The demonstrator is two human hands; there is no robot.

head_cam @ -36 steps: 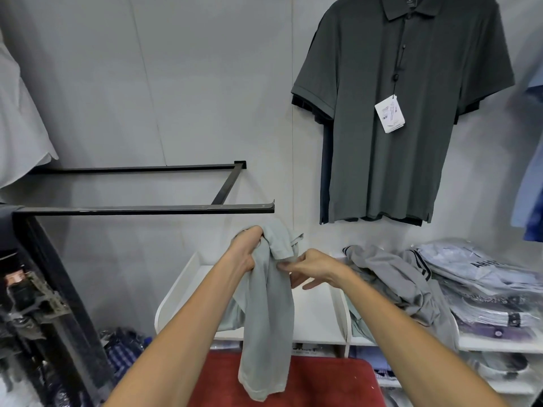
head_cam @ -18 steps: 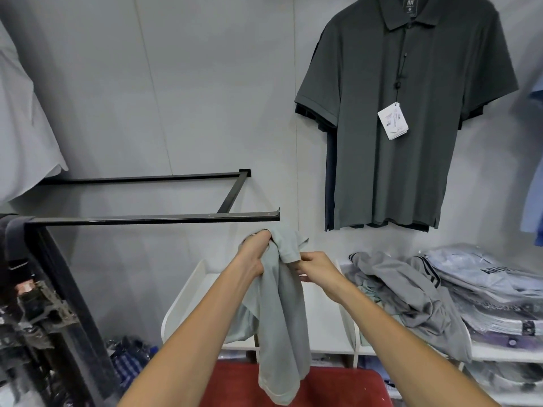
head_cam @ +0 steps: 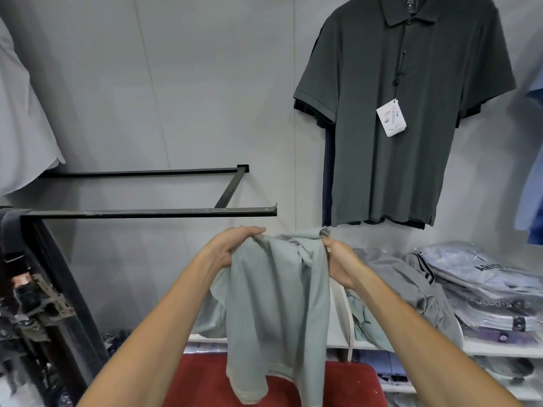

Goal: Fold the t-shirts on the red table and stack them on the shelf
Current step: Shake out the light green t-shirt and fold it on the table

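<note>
While both hands are raised in front of the wall, the scene reads as follows.

Left hand [head_cam: 232, 248]: fingers [head_cam: 252, 231] curled tight over the top left edge of the pale green t-shirt [head_cam: 279, 304], gripping the cloth.
Right hand [head_cam: 340, 264]: fingers closed on the shirt's top right edge by the collar — a fingertip shows just above the fabric, the rest are hidden behind it.
Pale green t-shirt: hangs between the two hands, stretched across at the top, bunched and creased lower down; its hem dangles in front of the red desk [head_cam: 205, 383], though whether it touches the surface is hard to tell from this angle.
White shelf [head_cam: 342, 318]: behind the held shirt, with an upright divider; its left bay is mostly hidden by the cloth.
Grey shirt [head_cam: 405, 283]: lying loose and unfolded in the bay right of the divider.
Packaged shirts [head_cam: 493, 289]: stacked in clear wrap at the far right of the shelf.
Dark polo [head_cam: 405, 113]: hung on the wall above the shelf — a white tag [head_cam: 391, 117] dangles at its front.
Black rail [head_cam: 147, 212]: juts from the wall at left, above the left hand.
</note>
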